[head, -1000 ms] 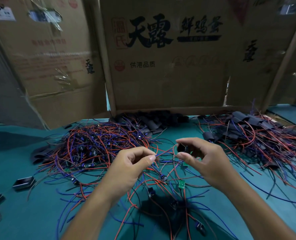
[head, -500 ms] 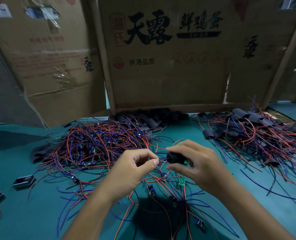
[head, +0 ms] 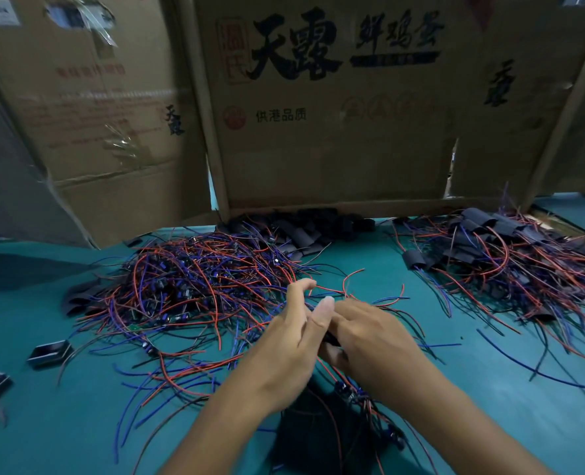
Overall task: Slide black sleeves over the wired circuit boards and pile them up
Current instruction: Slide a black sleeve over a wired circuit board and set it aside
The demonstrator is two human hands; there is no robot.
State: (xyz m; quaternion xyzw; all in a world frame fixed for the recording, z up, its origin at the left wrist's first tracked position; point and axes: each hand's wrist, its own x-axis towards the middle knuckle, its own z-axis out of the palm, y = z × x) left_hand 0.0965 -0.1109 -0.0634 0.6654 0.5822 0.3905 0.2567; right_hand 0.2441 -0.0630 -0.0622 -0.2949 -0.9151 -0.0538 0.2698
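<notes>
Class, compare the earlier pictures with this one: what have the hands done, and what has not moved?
The left hand and right hand have closed together from apart and dropped lower; the black sleeve the right held is now almost hidden between them. The wire pile and finished pile stayed put.

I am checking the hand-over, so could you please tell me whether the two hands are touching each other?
Touching. The head view shows the left hand lying against the right hand, its thumb across the right fingers with no gap.

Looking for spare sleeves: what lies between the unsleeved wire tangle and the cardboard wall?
In the head view, a heap of loose black sleeves lies there, against the cardboard wall.
</notes>
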